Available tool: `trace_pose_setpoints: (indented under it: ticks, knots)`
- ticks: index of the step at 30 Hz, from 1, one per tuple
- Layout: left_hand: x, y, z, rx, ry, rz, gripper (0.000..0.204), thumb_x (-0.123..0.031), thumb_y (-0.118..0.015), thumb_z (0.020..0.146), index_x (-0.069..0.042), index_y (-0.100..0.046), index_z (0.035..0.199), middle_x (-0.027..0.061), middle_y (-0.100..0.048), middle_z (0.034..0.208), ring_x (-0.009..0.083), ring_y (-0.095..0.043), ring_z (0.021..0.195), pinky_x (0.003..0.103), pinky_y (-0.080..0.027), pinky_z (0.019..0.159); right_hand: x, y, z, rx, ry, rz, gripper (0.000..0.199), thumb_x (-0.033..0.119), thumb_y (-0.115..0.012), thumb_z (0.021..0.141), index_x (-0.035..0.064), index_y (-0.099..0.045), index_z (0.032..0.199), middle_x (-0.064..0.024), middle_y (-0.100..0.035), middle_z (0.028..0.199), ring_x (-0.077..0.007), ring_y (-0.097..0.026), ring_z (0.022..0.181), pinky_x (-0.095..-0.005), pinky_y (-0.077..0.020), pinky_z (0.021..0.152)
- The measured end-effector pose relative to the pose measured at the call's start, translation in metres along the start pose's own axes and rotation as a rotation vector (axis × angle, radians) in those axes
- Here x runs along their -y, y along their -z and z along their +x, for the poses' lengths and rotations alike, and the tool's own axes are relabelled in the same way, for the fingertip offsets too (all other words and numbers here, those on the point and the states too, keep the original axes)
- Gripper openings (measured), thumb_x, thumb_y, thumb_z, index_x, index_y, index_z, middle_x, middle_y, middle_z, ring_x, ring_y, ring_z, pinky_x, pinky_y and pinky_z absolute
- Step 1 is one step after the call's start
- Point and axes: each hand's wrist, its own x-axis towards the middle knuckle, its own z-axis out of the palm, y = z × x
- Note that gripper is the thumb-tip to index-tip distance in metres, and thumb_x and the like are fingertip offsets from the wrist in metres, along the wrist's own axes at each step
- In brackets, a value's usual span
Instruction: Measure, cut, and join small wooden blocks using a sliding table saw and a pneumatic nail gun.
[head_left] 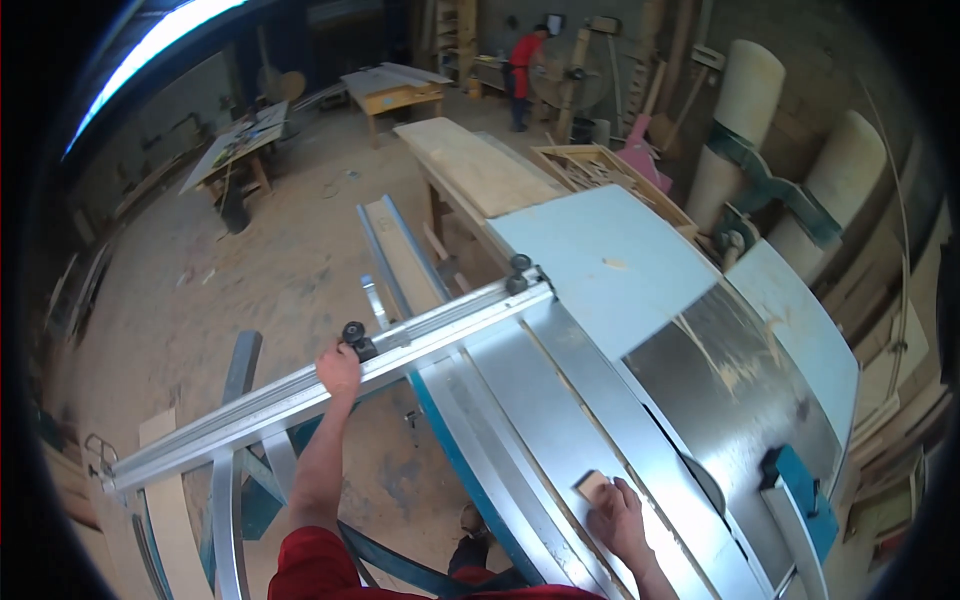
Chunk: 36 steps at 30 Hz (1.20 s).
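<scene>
My left hand (338,370) is closed over the long aluminium crosscut fence (455,325), right beside a black knobbed stop (356,339). Its fingertips are partly hidden behind the fence. My right hand (616,520) holds a small light wooden block (592,485) just over the grooved metal sliding table (540,400) of a panel saw. Whether the block touches the table I cannot tell. To the right of that hand, the curved edge of a saw blade or its slot (703,484) shows in the table. A second black knob (519,264) stands at the fence's far end.
A teal-and-silver rip fence (800,510) stands at the right. Wood slivers (735,375) lie on the dark metal top. Beyond are a pale blue panel (605,260), a wooden bench (480,165) and an offcut bin (600,172). A co-worker in red (522,75) stands far back.
</scene>
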Motion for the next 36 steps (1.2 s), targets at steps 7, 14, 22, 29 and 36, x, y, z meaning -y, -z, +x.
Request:
trace_pose_setpoints:
  ticks: [7,14,22,29,36]
  knots:
    - [0.0,0.009,-0.02,0.034,-0.055,0.09,0.025,-0.022,-0.05,0.09,-0.006,-0.067,0.098,0.0224,-0.068,0.086,0.0437,-0.063,0.082,0.054,-0.049,0.074,-0.014,0.005,-0.019,-0.026,-0.055,0.025,0.053,0.017,-0.076,0.074,0.0013,-0.054,0.121,-0.0188,-0.057,0.118,-0.0353,-0.055,0.108,-0.0446,-0.0462,0.093]
    - [0.025,0.023,-0.015,0.093,-0.162,0.182,0.038,-0.029,-0.042,0.094,-0.005,-0.068,0.106,0.0212,-0.07,0.091,0.0437,-0.066,0.08,0.054,-0.051,0.069,0.02,0.026,-0.059,-0.146,-0.025,-0.137,0.053,0.018,-0.074,0.08,0.0012,-0.052,0.125,-0.0226,-0.05,0.133,-0.038,-0.056,0.114,-0.0429,-0.0492,0.095]
    - [0.061,-0.026,0.033,0.091,-0.43,0.184,0.039,-0.033,-0.044,0.092,-0.007,-0.07,0.105,0.019,-0.071,0.089,0.0412,-0.067,0.079,0.052,-0.053,0.068,0.091,-0.053,-0.231,0.613,-0.374,0.388,0.034,0.029,-0.065,0.089,0.0046,-0.062,0.113,-0.0213,-0.066,0.101,-0.0402,-0.063,0.093,-0.0455,-0.0506,0.081]
    - [0.088,-0.08,0.063,0.436,-0.59,0.084,0.047,-0.038,-0.044,0.09,-0.003,-0.067,0.111,0.0262,-0.066,0.107,0.0476,-0.061,0.098,0.055,-0.049,0.083,0.043,-0.143,-0.436,0.391,-0.799,0.496,0.03,0.029,-0.06,0.09,0.0017,-0.068,0.098,-0.0205,-0.069,0.091,-0.0361,-0.067,0.082,-0.0442,-0.0528,0.073]
    - [0.096,-0.07,0.077,0.607,-0.687,0.275,0.047,-0.036,-0.042,0.089,-0.002,-0.065,0.113,0.0293,-0.063,0.112,0.0475,-0.059,0.105,0.056,-0.046,0.09,0.051,-0.144,-0.476,-0.021,-1.596,1.177,0.031,0.023,-0.056,0.093,-0.0032,-0.064,0.106,-0.0134,-0.07,0.098,-0.0248,-0.069,0.09,-0.0387,-0.0571,0.077]
